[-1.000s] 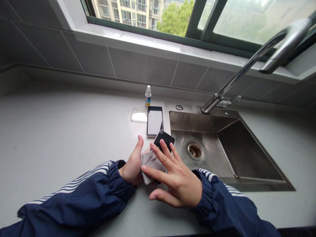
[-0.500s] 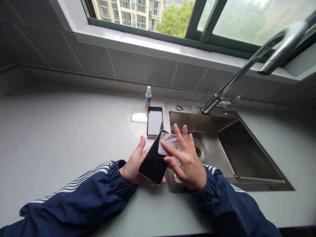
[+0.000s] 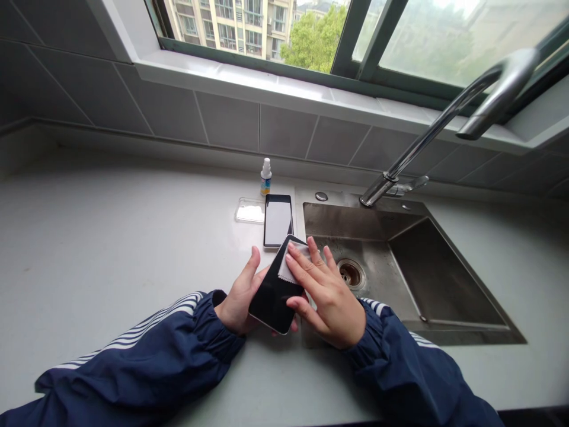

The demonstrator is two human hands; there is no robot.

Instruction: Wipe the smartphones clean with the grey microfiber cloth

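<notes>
Cupping from below, the left hand [image 3: 240, 299] holds a flat, glossy black phone with rounded corners [image 3: 273, 302] just to its right, thumb raised clear. The phone is likely light, stiff, slippery and breakable, safest held by its long edges. Over it, the right hand [image 3: 331, 302], fingers partly spread, presses a smaller light-grey fabric cloth with zigzag edges [image 3: 285, 273] onto its far end. The cloth, probably soft and limp, suits flat fingertips.

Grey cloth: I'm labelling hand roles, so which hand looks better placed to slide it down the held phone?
The right hand, most likely: it rests on the grey cloth at the far end of the held phone. The left hand cradles that phone from beneath, so it seems less free.
</notes>
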